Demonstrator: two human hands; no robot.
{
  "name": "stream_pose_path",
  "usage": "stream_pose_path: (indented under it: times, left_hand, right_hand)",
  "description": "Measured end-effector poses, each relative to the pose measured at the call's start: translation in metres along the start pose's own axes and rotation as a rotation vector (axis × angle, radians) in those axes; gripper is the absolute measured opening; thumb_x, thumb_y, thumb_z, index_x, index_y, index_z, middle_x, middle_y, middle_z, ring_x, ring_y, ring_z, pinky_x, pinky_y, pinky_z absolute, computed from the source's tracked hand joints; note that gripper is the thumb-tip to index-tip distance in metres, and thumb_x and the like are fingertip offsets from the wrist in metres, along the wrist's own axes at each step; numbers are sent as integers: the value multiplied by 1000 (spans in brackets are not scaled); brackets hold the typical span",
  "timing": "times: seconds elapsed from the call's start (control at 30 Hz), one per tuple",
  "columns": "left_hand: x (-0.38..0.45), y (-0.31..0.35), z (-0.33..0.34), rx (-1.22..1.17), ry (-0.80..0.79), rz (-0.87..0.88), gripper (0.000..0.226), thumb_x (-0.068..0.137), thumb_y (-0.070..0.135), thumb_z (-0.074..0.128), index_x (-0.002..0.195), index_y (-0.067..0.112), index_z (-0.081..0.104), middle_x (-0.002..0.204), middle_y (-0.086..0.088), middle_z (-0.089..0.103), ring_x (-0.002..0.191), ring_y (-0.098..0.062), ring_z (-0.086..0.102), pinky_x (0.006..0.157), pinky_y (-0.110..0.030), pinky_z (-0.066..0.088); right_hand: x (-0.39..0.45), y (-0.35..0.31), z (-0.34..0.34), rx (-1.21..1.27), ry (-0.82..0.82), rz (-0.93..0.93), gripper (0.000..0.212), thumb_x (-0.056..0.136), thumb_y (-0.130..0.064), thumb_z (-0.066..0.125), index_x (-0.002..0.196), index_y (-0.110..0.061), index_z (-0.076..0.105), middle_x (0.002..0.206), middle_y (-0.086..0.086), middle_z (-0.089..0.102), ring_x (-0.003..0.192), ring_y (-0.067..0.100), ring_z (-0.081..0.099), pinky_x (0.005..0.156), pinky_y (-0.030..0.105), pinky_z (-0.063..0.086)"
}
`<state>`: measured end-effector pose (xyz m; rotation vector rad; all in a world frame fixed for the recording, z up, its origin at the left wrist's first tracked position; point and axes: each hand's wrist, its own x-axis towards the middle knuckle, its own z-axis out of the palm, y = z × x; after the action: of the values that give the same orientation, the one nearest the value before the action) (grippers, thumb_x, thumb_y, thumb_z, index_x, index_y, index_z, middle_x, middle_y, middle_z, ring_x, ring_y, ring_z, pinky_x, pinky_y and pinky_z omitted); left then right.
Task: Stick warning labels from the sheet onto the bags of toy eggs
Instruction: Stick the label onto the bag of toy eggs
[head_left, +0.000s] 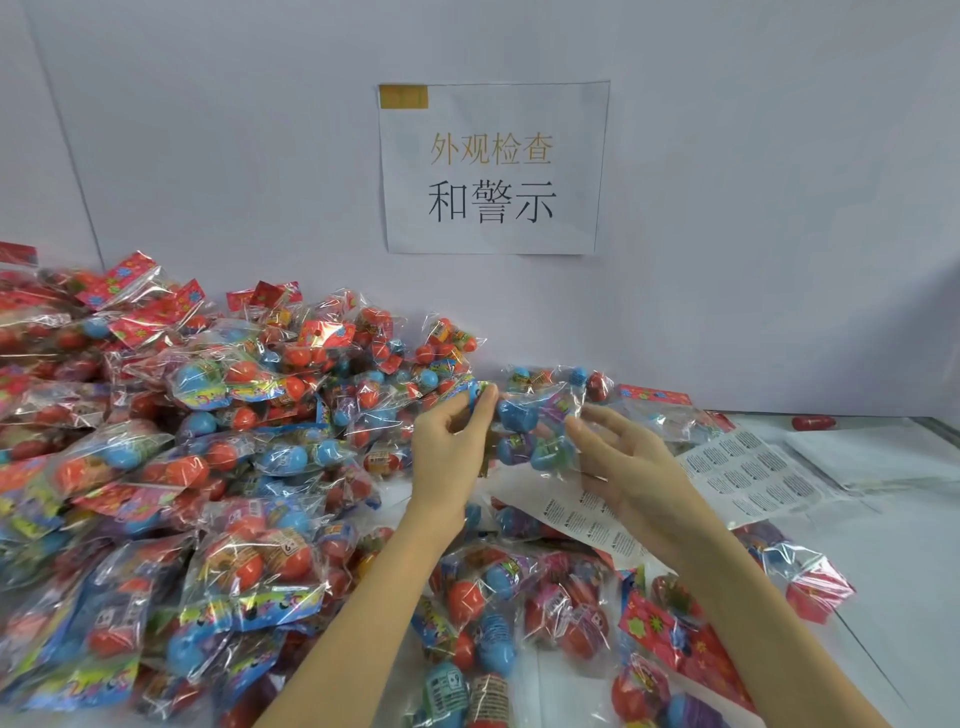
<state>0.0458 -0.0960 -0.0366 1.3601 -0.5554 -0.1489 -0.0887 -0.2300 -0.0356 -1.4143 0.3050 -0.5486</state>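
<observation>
I have one bag of eggs (540, 421) lifted just above the table, out in front of the heap, so its clear face is turned up toward me and free of its neighbours. My left hand (452, 441) pinches its left end between thumb and fingertips, the fingers curled round a blue edge of the plastic; I judge that grip is there to hold the bag taut and steady. My right hand (623, 462) is at the bag's right side with the fingers loosely spread and only slightly bent, the tips touching or just at the film; whether a label is stuck on a fingertip I cannot tell, the film glares too much. The label sheet (587, 514) lies flat directly under that hand, partly over other bags, which keeps the reach from sheet to bag short. A second sheet (753, 467) of printed labels lies further right on the bare table (883, 545). The big pile of bags (156, 441) is banked to my left against the wall, while a smaller scatter (519, 597) lies near me; I take these for unlabelled and labelled stock, though I cannot confirm it. A paper sign (493, 166) hangs on the wall.
</observation>
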Motion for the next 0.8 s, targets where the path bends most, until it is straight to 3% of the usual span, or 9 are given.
stream_pose_path:
  times: [0.1,0.2,0.3,0.4,0.43,0.5,0.6,0.73,0.8]
  left_hand:
    - [2,-4,-2,124,4,42,23,105,31,64,91,17,78,83,-15,72,74,-17,65,73,-33,56]
    - [-1,-1,2,181,-51,100,20,104,17,64,120,26,70,109,4,74,101,-11,69,94,-36,58]
    - [0,4,1,117,-243,85,23,101,35,65,122,30,72,109,17,73,103,-5,67,90,-26,54]
    - [-2,4,2,132,-362,28,21,99,40,70,114,27,79,102,13,79,99,-6,72,87,-21,57]
    - [-3,3,3,113,-342,23,19,98,37,72,111,26,80,101,10,80,100,-6,73,87,-20,57]
    - [-2,4,3,31,-259,1,14,97,35,74,105,26,80,99,9,80,98,-5,73,82,-15,55]
    - [-1,6,1,-71,-170,-42,11,93,31,79,102,25,80,99,6,80,97,-6,74,76,-11,53]
    - [-2,9,3,-122,-152,-7,6,92,29,80,97,30,82,107,9,78,104,-5,71,85,-17,53]
    - [-1,10,2,-75,-146,59,15,85,42,80,97,34,82,122,16,71,119,-3,63,101,-27,49]
  right_hand:
    - [1,0,3,-52,19,1,48,86,-39,78,126,-16,65,108,4,80,105,29,76,99,50,59]
    - [0,3,5,-114,85,-46,24,100,-35,68,119,-21,69,97,-5,81,90,17,78,86,45,62]
    - [0,5,8,-184,88,-127,16,101,-42,66,106,-32,77,102,-4,81,91,18,79,84,40,63]
    - [-4,2,12,-238,65,-219,21,94,-53,69,101,-38,82,95,-4,81,79,11,77,69,18,57]
    - [-4,2,12,-247,69,-220,27,94,-57,66,102,-38,82,92,1,80,71,11,73,67,17,54]
    - [-4,2,11,-195,69,-169,38,98,-58,60,103,-29,84,88,16,76,68,22,64,72,32,52]
    - [-2,2,9,-201,132,-171,30,101,-44,62,100,-25,85,92,6,81,76,30,71,81,50,57]
    - [-2,6,8,-542,305,-422,23,102,-44,60,85,-49,73,65,-7,61,56,12,52,57,25,45]
    - [-3,6,7,-466,288,-426,19,103,-44,59,96,-46,76,55,-5,61,47,10,51,50,23,46]
